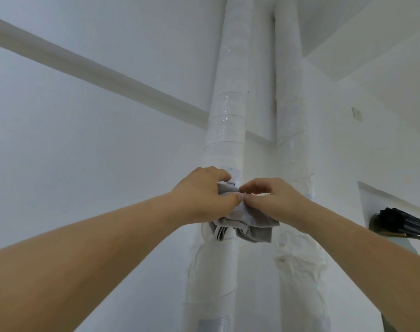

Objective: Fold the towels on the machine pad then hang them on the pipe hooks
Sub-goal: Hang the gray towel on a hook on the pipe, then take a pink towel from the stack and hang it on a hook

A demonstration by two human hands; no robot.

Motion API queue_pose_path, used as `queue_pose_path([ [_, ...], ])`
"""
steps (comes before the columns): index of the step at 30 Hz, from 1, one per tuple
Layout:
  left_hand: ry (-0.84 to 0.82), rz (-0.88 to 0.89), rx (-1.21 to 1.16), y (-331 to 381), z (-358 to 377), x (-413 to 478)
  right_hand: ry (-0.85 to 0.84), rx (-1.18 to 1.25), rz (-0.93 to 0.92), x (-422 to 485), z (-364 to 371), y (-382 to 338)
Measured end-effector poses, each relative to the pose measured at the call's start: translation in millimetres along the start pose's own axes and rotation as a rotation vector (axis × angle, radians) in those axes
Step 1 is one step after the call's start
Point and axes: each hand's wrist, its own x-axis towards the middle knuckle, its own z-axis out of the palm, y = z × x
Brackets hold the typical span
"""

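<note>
A folded grey towel (247, 224) hangs bunched against the left white wrapped pipe (230, 104), at arm's height. My left hand (201, 192) grips its upper left part, fingers curled over the top edge against the pipe. My right hand (268, 197) pinches the towel's top just to the right, thumb and fingers meeting the left thumb. The hook is hidden behind my hands.
A second white wrapped pipe (292, 111) runs up just right of the first. A white horizontal duct (91, 68) crosses the wall at the upper left. A dark ribbed object (398, 222) sticks out of the wall at the right.
</note>
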Motion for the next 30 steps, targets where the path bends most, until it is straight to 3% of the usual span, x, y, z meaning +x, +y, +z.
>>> queue_pose_path([
  [3,0.059,0.022,0.016,4,-8,-5,0.078,-0.058,-0.043,-2,2,-5],
  [6,0.252,0.164,0.109,7,-13,-24,0.249,-0.114,-0.095,-15,3,-9],
  [8,0.326,0.311,0.055,10,-8,-46,0.356,-0.125,-0.108,-35,6,-12],
  [10,0.287,0.405,-0.092,14,5,-72,0.436,-0.138,-0.089,-63,12,-10],
  [16,-0.177,0.280,-0.445,38,74,-161,0.514,-0.179,0.151,-189,50,9],
  [24,-0.823,0.126,-0.689,78,187,-356,0.209,-0.173,0.919,-466,119,29],
  [30,-1.207,0.108,-0.816,150,210,-532,0.078,-0.207,1.420,-677,120,-30],
])
